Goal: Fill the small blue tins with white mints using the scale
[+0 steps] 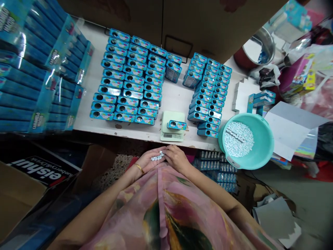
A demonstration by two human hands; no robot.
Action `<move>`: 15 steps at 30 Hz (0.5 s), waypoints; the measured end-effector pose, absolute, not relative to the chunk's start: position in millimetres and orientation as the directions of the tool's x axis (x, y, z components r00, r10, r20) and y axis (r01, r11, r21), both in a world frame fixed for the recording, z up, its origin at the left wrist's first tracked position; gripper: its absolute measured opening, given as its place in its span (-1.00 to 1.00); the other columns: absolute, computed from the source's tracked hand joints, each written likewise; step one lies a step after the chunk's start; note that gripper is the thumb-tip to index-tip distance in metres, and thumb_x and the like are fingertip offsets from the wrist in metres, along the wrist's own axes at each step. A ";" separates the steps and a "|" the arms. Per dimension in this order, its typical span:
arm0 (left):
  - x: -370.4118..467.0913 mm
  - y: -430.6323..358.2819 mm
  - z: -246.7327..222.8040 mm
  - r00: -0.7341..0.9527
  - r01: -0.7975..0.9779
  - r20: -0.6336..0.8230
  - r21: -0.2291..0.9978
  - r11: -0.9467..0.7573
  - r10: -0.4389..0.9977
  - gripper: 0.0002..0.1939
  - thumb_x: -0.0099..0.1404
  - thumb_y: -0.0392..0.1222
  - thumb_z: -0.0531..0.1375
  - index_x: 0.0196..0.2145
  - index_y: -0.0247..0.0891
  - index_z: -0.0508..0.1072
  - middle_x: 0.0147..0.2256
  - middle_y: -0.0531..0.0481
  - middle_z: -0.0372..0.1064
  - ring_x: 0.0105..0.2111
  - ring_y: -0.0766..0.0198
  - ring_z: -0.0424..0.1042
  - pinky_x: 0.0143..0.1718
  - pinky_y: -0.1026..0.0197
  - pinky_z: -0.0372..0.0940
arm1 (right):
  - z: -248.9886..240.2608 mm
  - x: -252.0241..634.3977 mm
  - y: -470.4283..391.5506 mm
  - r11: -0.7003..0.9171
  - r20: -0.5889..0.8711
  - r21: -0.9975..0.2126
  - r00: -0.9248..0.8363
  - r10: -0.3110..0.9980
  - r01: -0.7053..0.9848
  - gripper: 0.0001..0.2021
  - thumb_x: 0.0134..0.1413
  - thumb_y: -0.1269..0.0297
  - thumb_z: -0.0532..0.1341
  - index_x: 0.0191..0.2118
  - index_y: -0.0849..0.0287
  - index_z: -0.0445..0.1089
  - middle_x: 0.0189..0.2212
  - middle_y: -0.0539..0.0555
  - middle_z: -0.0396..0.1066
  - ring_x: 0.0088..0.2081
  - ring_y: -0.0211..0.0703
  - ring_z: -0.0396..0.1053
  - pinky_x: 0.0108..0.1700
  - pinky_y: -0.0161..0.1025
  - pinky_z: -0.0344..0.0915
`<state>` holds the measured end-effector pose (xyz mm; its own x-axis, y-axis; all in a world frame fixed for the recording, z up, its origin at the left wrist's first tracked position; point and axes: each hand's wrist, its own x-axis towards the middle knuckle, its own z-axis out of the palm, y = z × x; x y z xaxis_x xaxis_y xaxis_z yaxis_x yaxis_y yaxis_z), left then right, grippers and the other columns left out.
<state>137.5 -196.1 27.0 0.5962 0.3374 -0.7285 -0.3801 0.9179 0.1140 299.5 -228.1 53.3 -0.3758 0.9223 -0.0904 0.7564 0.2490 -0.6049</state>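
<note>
My left hand is turned palm up in front of the table edge, cupped under a small pile of white candies. Against its fingertips rests my right hand, its fingers bent and drawn together at the edge of the pile. Whatever the right fingers pinch is hidden. Just beyond the hands, a pale green digital scale bears one blue tin with a round dark opening. To the right, a turquoise tub contains many loose white candies and a dark strip.
Rows of blue tins with dark holes stand left and right on the white table. Wrapped blue packs are stacked far left. A steel pot and white papers lie right. An open cardboard box sits lower left.
</note>
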 end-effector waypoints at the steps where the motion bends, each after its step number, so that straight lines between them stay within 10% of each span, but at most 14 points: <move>1: 138.6 -197.1 26.0 0.603 -0.376 -0.726 0.107 0.920 0.331 -0.63 0.04 -0.52 0.06 -0.16 -0.44 0.39 -0.26 -0.20 0.42 -0.23 0.22 0.39 -0.07 0.17 0.19 | 53.6 298.3 -229.9 0.276 -0.105 -0.572 -0.403 0.909 0.772 -0.81 0.09 0.33 0.03 -0.21 0.20 0.32 -0.30 0.13 0.31 -0.25 -0.17 0.21 -0.19 -0.22 0.22; 15: 144.5 -195.1 26.4 0.701 -0.328 -0.654 0.059 0.943 0.285 -0.65 0.01 -0.53 0.05 -0.21 -0.47 0.41 -0.25 -0.24 0.42 -0.19 0.18 0.37 -0.04 0.15 0.15 | 66.6 322.1 -221.5 0.105 -0.067 -0.823 -0.279 0.958 0.558 -0.86 0.06 0.40 0.06 -0.32 0.16 0.37 -0.37 0.04 0.33 -0.28 -0.28 0.28 -0.21 -0.30 0.25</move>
